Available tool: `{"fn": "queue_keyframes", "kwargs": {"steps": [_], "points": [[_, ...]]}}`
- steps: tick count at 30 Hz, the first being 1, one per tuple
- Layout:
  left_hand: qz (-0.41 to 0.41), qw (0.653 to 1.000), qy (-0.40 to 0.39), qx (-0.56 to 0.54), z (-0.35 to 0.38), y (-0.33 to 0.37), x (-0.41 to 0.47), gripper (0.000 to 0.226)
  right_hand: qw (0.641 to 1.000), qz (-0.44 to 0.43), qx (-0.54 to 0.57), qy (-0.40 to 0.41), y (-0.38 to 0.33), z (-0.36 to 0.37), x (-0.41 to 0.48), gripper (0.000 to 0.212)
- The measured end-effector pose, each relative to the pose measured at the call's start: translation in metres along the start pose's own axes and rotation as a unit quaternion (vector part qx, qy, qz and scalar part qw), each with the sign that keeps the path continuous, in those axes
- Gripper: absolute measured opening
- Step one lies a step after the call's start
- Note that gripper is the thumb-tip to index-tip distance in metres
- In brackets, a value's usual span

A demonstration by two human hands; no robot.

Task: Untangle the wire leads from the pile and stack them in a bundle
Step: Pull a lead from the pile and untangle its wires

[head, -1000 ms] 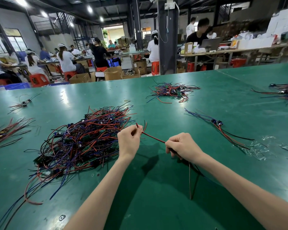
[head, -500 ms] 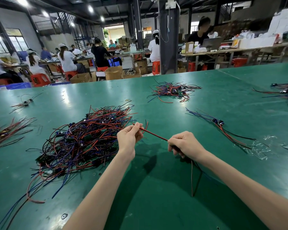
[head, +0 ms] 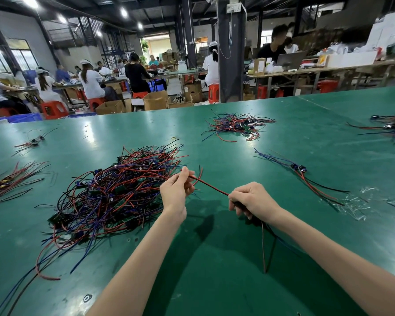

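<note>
In the head view, cardboard boxes [head: 155, 101] are standing beyond the green table [head: 214, 281]; I cannot tell what is in them. My left hand [head: 176, 190] is pinching one wire lead [head: 211, 185] between thumb and fingers, and my right hand [head: 252, 199] is gripping the same lead with curled fingers; it is running straight between both hands above the table. Its thin ends are hanging under my right hand. The tangled pile [head: 114, 192] is lying just beside my left hand, the small bundle [head: 306, 179] apart from my right hand.
</note>
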State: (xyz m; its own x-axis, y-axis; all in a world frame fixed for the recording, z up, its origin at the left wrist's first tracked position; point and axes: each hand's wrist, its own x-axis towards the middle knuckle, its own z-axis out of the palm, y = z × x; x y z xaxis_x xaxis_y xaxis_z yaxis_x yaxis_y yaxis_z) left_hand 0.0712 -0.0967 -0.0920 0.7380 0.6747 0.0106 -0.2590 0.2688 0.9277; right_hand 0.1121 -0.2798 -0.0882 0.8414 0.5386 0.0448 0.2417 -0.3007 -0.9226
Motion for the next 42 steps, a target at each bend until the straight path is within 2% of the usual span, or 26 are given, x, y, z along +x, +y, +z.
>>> {"fn": "queue_keyframes", "kwargs": {"steps": [3,5,7,9,10,11,13,16,17,19,21,23,24,26,27,28,29,30,31,33,34,35,37,39,41,42], "points": [[0.025,0.999,-0.002,0.049,-0.002,-0.002,-0.001,0.03,1.0,0.001,-0.001,-0.002,0.001,0.0,0.0,0.03],[0.114,0.975,0.011,0.189,-0.005,-0.004,-0.001,0.029,1.0,-0.001,-0.003,-0.004,0.002,0.0,0.0,0.03],[0.268,0.902,0.028,0.336,-0.009,-0.005,-0.001,0.032,1.0,-0.002,-0.004,-0.011,0.002,0.0,0.001,0.03],[0.414,0.811,0.022,0.414,-0.013,-0.005,0.0,0.031,1.0,-0.003,-0.004,-0.018,0.003,0.001,0.001,0.029],[0.45,0.782,0.014,0.432,-0.014,-0.005,0.001,0.03,1.0,-0.003,-0.003,-0.02,0.003,0.001,0.001,0.029],[0.459,0.774,0.012,0.436,-0.015,-0.006,0.001,0.029,1.0,-0.002,-0.002,-0.019,0.004,0.0,0.0,0.029],[0.41,0.816,0.029,0.406,-0.013,-0.006,0.001,0.032,1.0,-0.001,-0.002,-0.014,0.004,-0.002,0.0,0.029],[0.2,0.947,0.029,0.25,-0.006,-0.002,-0.002,0.032,1.0,0.0,0.003,-0.011,0.003,-0.004,0.001,0.029],[0.139,0.973,0.026,0.181,-0.004,-0.002,-0.003,0.03,1.0,0.0,0.003,-0.012,0.003,-0.004,0.001,0.03],[0.067,0.993,0.027,0.094,-0.001,-0.003,-0.002,0.028,1.0,-0.001,0.002,-0.014,0.003,-0.003,0.001,0.03],[0.043,0.996,0.018,0.078,-0.001,-0.003,-0.002,0.028,1.0,0.0,0.002,-0.015,0.004,-0.003,0.001,0.031],[0.085,0.985,0.011,0.15,-0.004,-0.002,-0.002,0.028,1.0,0.001,0.002,-0.016,0.005,-0.003,0.0,0.032],[0.154,0.959,0.014,0.239,-0.007,-0.001,-0.002,0.03,1.0,0.001,0.001,-0.018,0.005,-0.003,0.0,0.032],[0.331,0.847,0.025,0.416,-0.012,0.001,0.0,0.037,1.0,0.002,-0.002,-0.024,0.004,-0.002,0.0,0.031],[0.391,0.8,0.034,0.455,-0.014,0.002,0.0,0.038,1.0,0.001,-0.002,-0.027,0.003,-0.001,0.0,0.031],[0.417,0.781,0.04,0.464,-0.015,0.004,0.002,0.037,1.0,-0.001,0.0,-0.028,0.003,0.0,-0.001,0.031],[0.417,0.783,0.047,0.459,-0.015,0.006,0.004,0.036,1.0,-0.003,0.004,-0.028,0.002,0.0,-0.001,0.031],[0.39,0.807,0.052,0.44,-0.015,0.008,0.005,0.035,1.0,-0.005,0.008,-0.027,0.001,-0.001,-0.001,0.031],[0.339,0.85,0.046,0.4,-0.013,0.009,0.005,0.033,0.999,-0.008,0.013,-0.028,0.0,-0.001,0.0,0.031],[0.177,0.953,0.03,0.245,-0.009,0.013,0.004,0.027,0.999,-0.013,0.02,-0.032,-0.001,0.0,0.0,0.031],[0.088,0.985,0.023,0.148,-0.007,0.014,0.003,0.024,0.999,-0.015,0.02,-0.035,-0.001,0.0,0.0,0.032],[0.016,0.997,0.017,0.071,-0.006,0.014,0.003,0.022,0.999,-0.017,0.02,-0.036,-0.001,0.001,0.0,0.032],[-0.021,0.998,0.006,0.051,-0.007,0.014,0.003,0.02,0.999,-0.018,0.02,-0.037,0.0,0.001,0.0,0.033],[0.069,0.983,0.008,0.172,-0.01,0.013,0.003,0.024,0.999,-0.019,0.014,-0.037,0.001,0.001,-0.001,0.033],[0.198,0.919,0.027,0.339,-0.012,0.011,0.003,0.034,0.999,-0.014,0.01,-0.038,0.001,0.001,-0.001,0.032],[0.228,0.901,0.035,0.368,-0.012,0.01,0.004,0.038,0.999,-0.011,0.012,-0.038,0.001,0.001,-0.001,0.032]]}}
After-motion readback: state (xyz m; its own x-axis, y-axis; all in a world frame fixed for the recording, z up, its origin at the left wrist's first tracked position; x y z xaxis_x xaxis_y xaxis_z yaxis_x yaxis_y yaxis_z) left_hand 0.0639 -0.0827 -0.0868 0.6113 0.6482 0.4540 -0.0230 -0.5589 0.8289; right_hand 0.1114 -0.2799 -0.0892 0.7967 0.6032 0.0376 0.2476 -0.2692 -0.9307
